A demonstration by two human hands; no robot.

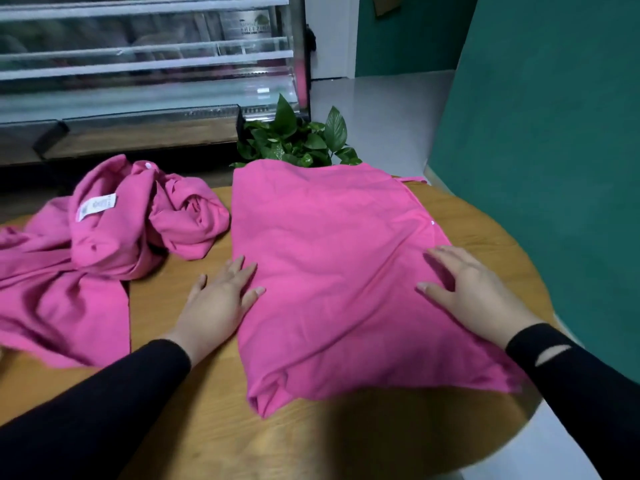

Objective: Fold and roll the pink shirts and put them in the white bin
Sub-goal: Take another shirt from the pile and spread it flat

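Folded shirt on table | left hand, right hand flat, holding nothing | crumpled shirt left | plant, display case behind

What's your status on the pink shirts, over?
Both hands open: left hand at folded shirt's left edge, right hand flat on it. Not rolled yet. Crumpled shirt waiting left. White bin not in view.

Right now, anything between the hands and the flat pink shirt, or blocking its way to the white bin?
Nothing visible. The left hand and right hand lie flat on the folded pink shirt on the round wooden table. The crumpled pink shirt sits apart, to its left. The white bin is out of view.
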